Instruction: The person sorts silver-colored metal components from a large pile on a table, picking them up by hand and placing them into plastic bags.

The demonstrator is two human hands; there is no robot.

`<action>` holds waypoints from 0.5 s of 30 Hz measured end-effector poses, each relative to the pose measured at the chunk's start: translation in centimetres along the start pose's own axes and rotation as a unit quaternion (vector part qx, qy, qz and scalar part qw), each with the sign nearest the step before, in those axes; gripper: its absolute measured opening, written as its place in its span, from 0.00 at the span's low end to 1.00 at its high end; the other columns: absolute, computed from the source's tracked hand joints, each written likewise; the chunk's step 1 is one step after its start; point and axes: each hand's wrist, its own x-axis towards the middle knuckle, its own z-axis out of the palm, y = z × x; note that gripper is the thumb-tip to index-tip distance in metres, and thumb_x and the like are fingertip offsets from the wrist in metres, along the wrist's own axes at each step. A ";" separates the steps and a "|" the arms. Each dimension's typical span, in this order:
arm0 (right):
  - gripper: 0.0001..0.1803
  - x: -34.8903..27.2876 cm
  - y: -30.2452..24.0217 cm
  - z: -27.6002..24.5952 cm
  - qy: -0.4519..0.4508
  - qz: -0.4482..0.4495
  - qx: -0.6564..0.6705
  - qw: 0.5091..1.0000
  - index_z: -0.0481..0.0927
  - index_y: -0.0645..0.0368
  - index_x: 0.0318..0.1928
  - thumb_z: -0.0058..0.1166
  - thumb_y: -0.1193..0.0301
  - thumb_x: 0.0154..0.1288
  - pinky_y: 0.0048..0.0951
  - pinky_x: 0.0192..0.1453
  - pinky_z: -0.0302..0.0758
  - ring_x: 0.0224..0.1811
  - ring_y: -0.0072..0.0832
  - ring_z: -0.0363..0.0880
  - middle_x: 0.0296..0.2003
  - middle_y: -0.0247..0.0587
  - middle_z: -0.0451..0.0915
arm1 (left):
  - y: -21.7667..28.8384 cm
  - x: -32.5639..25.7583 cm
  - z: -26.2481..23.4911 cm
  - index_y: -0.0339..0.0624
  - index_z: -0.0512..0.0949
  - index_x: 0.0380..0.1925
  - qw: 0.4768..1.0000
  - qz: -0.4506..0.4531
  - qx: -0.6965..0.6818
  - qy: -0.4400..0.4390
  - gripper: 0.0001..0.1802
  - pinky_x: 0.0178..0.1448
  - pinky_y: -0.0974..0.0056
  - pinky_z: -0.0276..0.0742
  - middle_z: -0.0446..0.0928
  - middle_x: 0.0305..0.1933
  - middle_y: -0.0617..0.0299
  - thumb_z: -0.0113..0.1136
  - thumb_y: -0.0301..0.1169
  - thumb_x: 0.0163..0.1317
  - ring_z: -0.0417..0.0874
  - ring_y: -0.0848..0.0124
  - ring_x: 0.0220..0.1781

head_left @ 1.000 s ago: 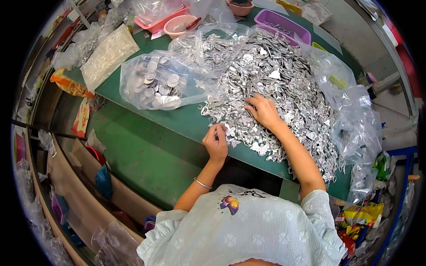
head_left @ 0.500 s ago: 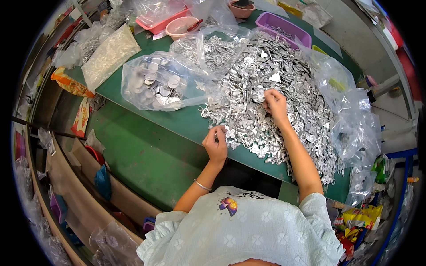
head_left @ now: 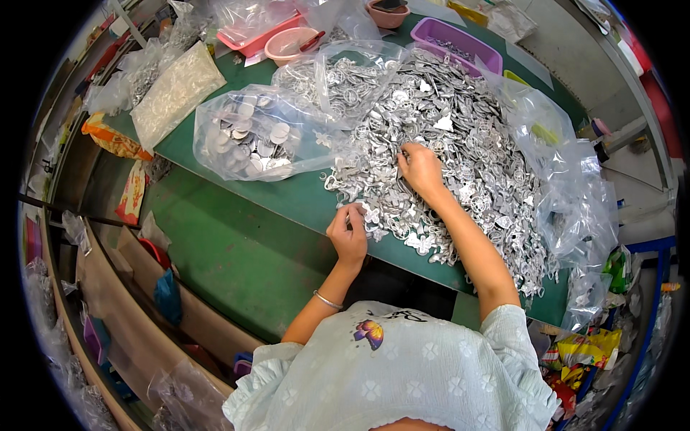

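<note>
Silver-grey metal pieces [head_left: 478, 144], small and flat with loops and cut-out outlines, lie in a wide loose heap over the desk [head_left: 302, 192]. From where I sit, I judge each one light and stiff, thin enough to be awkward to lift off a flat surface and perhaps a little slick on its shiny faces. I'd expect them to hook into one another through their loops, so I would take one by its outer rim, between thumb and forefinger, and keep off any thin joint that might bend.

My right hand [head_left: 422, 167] is over the heap, fingers bent and narrow, their tips down at the pieces; I cannot tell whether they pinch one. My left hand [head_left: 348, 228] is curled by the near edge of the heap, thumb and forefinger close together; something pale shows at the tips, but it is too small for me to be sure it is held.

Left of the heap sits a clear bag [head_left: 223, 158] with round discs inside; a loose plastic sheet [head_left: 575, 194] borders the right side. Beyond stand a purple tub [head_left: 460, 32] and a pink bowl [head_left: 291, 44].
</note>
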 end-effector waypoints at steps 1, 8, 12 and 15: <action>0.09 0.2 0.6 0.1 0.013 0.005 0.042 0.999 0.80 0.60 0.33 0.56 0.69 0.51 0.37 0.33 0.74 0.29 0.41 0.79 0.28 0.51 0.79 | 0.0 0.0 0.0 0.32 0.74 0.28 1.000 0.001 0.002 0.002 0.08 0.24 0.72 0.67 0.75 0.23 0.61 0.47 0.25 0.62 0.72 0.78 0.21; 0.06 1.0 3.4 -6.3 -0.096 0.317 0.709 0.623 0.71 0.57 0.36 0.46 0.71 0.59 0.23 0.19 0.65 0.23 0.28 0.72 0.34 0.45 0.79 | -0.1 -0.2 -0.3 0.32 0.74 0.28 1.000 0.000 0.014 0.002 0.08 0.24 0.73 0.67 0.75 0.22 0.61 0.47 0.25 0.62 0.71 0.78 0.21; 0.09 0.9 4.1 -6.5 -0.103 0.318 0.664 0.669 0.69 0.54 0.40 0.48 0.70 0.59 0.24 0.30 0.68 0.31 0.28 0.77 0.37 0.42 0.79 | 0.1 -0.1 0.0 0.32 0.74 0.28 1.000 -0.002 0.005 0.007 0.08 0.25 0.73 0.67 0.75 0.22 0.61 0.47 0.25 0.62 0.71 0.78 0.20; 0.11 0.7 3.2 -6.7 -0.090 0.331 0.623 0.703 0.69 0.53 0.43 0.47 0.71 0.58 0.26 0.32 0.68 0.35 0.29 0.78 0.38 0.40 0.79 | -0.4 -0.1 -0.1 0.32 0.74 0.28 1.000 0.000 0.006 0.008 0.09 0.25 0.72 0.68 0.75 0.22 0.61 0.47 0.25 0.62 0.71 0.78 0.20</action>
